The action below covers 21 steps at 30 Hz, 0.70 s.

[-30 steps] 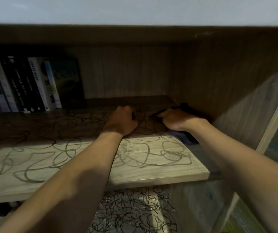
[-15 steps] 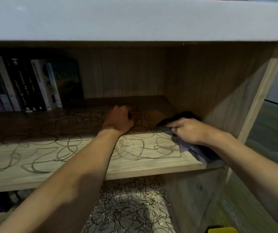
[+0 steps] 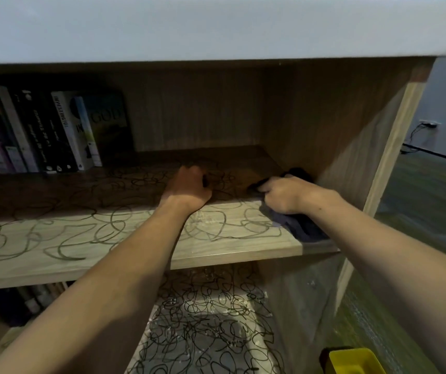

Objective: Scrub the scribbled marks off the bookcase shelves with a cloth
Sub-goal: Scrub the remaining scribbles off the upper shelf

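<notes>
A wooden bookcase shelf (image 3: 230, 247) carries looping black scribbled marks (image 3: 113, 225) across its whole top. My right hand (image 3: 283, 194) grips a dark blue cloth (image 3: 304, 225) at the shelf's right end, close to the side wall. The cloth bunches under the palm and trails toward the front edge. My left hand (image 3: 188, 190) rests on the middle of the shelf with its fingers curled under; nothing shows inside it. The shelf below (image 3: 211, 319) is densely covered in black scribbles too.
Several books (image 3: 41, 130) stand upright at the back left of the shelf. The bookcase's right side wall (image 3: 351, 136) rises just beside the cloth. A yellow container (image 3: 351, 361) sits on the floor at the lower right. A white top board (image 3: 216, 25) overhangs the opening.
My right hand drew the cloth from the back right corner toward the front edge, then slid back in a little. My left hand stayed put. The view tilted downward.
</notes>
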Each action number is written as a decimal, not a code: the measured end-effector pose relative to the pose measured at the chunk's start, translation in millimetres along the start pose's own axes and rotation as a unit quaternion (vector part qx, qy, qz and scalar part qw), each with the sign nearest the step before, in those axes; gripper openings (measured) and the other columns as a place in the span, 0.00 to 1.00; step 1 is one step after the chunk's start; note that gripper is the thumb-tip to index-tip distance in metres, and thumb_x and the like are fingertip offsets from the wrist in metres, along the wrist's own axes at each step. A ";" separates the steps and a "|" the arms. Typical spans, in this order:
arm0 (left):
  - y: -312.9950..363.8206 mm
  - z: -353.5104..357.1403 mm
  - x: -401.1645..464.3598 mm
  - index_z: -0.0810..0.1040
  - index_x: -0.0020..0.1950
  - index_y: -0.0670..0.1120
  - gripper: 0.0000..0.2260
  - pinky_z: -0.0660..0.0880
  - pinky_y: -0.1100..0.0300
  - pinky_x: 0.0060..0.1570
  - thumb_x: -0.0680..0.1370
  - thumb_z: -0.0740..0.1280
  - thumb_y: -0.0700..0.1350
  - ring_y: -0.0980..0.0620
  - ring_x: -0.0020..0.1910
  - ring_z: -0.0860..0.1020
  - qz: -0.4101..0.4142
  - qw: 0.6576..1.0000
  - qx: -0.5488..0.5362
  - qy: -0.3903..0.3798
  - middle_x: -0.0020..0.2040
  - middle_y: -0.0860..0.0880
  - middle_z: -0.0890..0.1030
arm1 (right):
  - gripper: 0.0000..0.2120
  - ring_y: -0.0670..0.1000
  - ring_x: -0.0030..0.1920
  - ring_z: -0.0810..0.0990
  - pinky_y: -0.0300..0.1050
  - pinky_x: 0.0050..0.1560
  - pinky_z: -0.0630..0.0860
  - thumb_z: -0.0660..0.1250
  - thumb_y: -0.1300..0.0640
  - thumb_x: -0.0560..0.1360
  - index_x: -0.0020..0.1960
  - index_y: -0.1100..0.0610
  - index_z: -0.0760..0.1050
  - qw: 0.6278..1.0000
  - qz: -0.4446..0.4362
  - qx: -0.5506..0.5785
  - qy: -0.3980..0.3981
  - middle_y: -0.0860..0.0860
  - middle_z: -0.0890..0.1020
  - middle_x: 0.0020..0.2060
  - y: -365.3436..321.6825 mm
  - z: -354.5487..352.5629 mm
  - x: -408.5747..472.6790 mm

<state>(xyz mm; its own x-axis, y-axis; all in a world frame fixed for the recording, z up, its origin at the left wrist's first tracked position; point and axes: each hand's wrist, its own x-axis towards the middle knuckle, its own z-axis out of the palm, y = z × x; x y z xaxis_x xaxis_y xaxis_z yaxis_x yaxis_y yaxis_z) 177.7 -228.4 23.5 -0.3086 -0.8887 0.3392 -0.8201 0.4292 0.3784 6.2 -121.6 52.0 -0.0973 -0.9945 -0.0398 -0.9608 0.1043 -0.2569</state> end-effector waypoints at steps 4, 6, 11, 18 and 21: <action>-1.1 1.7 1.8 0.79 0.58 0.46 0.12 0.72 0.56 0.47 0.76 0.64 0.44 0.40 0.55 0.77 0.007 1.000 0.004 -0.004 0.55 0.40 0.79 | 0.21 0.56 0.58 0.76 0.40 0.51 0.71 0.54 0.61 0.79 0.69 0.51 0.73 0.999 -0.035 0.011 0.013 0.56 0.77 0.62 9.2 6.8 -26.3; -0.8 1.9 1.7 0.79 0.56 0.46 0.11 0.72 0.57 0.46 0.76 0.64 0.44 0.40 0.55 0.77 0.006 1.000 0.003 -0.003 0.55 0.40 0.78 | 0.21 0.55 0.60 0.75 0.38 0.49 0.68 0.53 0.61 0.80 0.70 0.50 0.70 1.000 -0.021 0.006 0.018 0.55 0.75 0.65 14.0 2.8 -26.3; 2.0 -0.3 -1.0 0.80 0.57 0.44 0.11 0.70 0.57 0.43 0.76 0.65 0.43 0.41 0.52 0.77 -0.004 1.000 0.005 -0.003 0.53 0.42 0.79 | 0.21 0.56 0.66 0.70 0.41 0.61 0.66 0.53 0.62 0.79 0.69 0.54 0.71 0.999 -0.030 0.014 -0.009 0.55 0.72 0.69 -22.5 1.8 -4.5; 1.0 -0.4 0.0 0.79 0.59 0.44 0.12 0.72 0.57 0.46 0.76 0.65 0.44 0.41 0.54 0.77 -0.004 1.000 0.003 -0.005 0.55 0.41 0.78 | 0.19 0.56 0.61 0.74 0.40 0.56 0.70 0.55 0.61 0.78 0.66 0.55 0.74 1.000 -0.023 0.001 0.010 0.55 0.76 0.64 -3.6 0.5 -4.5; 0.1 -0.3 -1.1 0.79 0.58 0.44 0.12 0.71 0.56 0.44 0.76 0.65 0.44 0.41 0.53 0.77 -0.007 1.000 0.003 -0.006 0.54 0.42 0.78 | 0.19 0.57 0.61 0.74 0.46 0.59 0.71 0.55 0.61 0.76 0.64 0.57 0.75 0.999 -0.032 -0.012 0.000 0.57 0.77 0.62 -8.0 3.8 -6.0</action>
<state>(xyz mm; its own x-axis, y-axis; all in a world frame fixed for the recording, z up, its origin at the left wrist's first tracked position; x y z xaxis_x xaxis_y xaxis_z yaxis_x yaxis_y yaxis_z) 178.1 -227.3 23.5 -0.3035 -0.8961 0.3240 -0.8272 0.4165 0.3772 15.5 -116.5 50.6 -0.0344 -0.9991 -0.0244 -0.9710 0.0392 -0.2357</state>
